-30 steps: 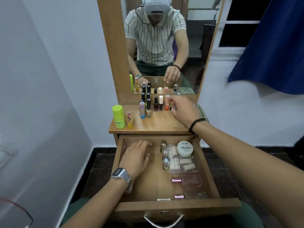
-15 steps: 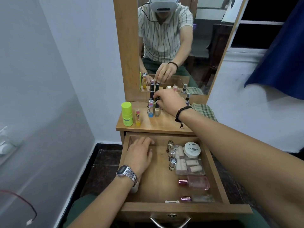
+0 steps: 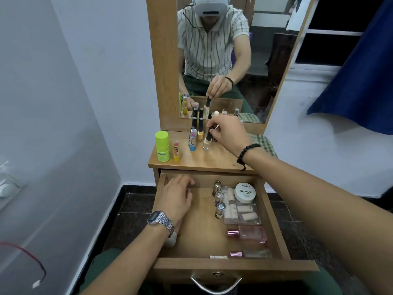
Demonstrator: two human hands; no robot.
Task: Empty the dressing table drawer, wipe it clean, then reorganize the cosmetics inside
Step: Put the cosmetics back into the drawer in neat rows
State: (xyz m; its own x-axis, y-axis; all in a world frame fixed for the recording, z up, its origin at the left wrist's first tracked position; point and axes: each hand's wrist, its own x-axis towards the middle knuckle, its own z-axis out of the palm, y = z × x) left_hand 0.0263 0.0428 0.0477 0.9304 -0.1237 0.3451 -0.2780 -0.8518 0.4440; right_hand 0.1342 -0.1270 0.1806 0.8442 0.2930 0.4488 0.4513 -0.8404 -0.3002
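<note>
Wooden desk [image 3: 212,160], drawer [image 3: 274,222] pulled open below it. Right hand [image 3: 228,133] over the desktop, fingertips pinching the black cap of a clear nail polish bottle [image 3: 206,143], tilted, base at or just above the wood. At 9 o'clock from that bottle: blue lip balm [image 3: 193,139], yellow polish bottle [image 3: 200,133], further out a small yellow tube [image 3: 176,150] and lime-green stick [image 3: 162,146]. Left hand [image 3: 176,199] flat in the drawer's 10 o'clock corner, fingers relaxed, holding nothing. At the drawer's 2 o'clock: white nail polish remover tub [image 3: 245,192], three small capped bottles [image 3: 219,198], a clear case of rolls [image 3: 242,211]. Toward 5 o'clock: pink perfume bottle [image 3: 252,234].
</note>
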